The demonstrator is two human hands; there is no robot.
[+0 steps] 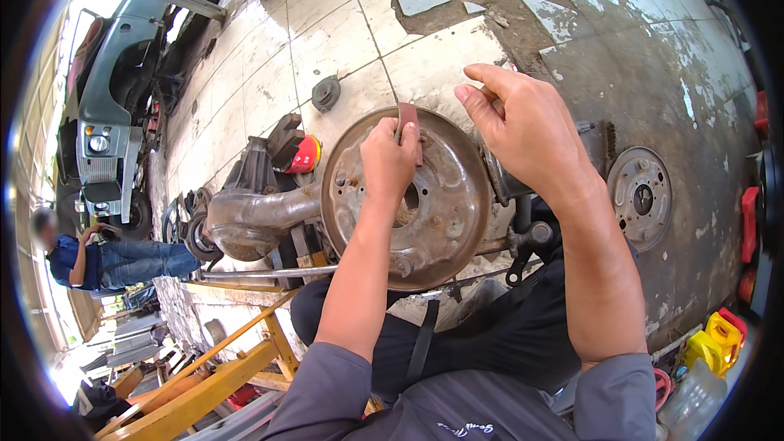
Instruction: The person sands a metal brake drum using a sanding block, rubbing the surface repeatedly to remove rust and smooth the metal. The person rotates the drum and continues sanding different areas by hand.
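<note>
Sandpaper strip [408,124] is pinched by the closed left hand [389,162] against the rusty backing plate [445,212] at frame centre; the right hand [523,135] is held open, empty, just above-right; even, flat strokes are judged best.

Sandpaper strip [408,126] partly behind left hand [389,165]

Rusty round backing plate [445,220] upright on axle; brown strip [408,124], perhaps sandpaper, against it.
</note>
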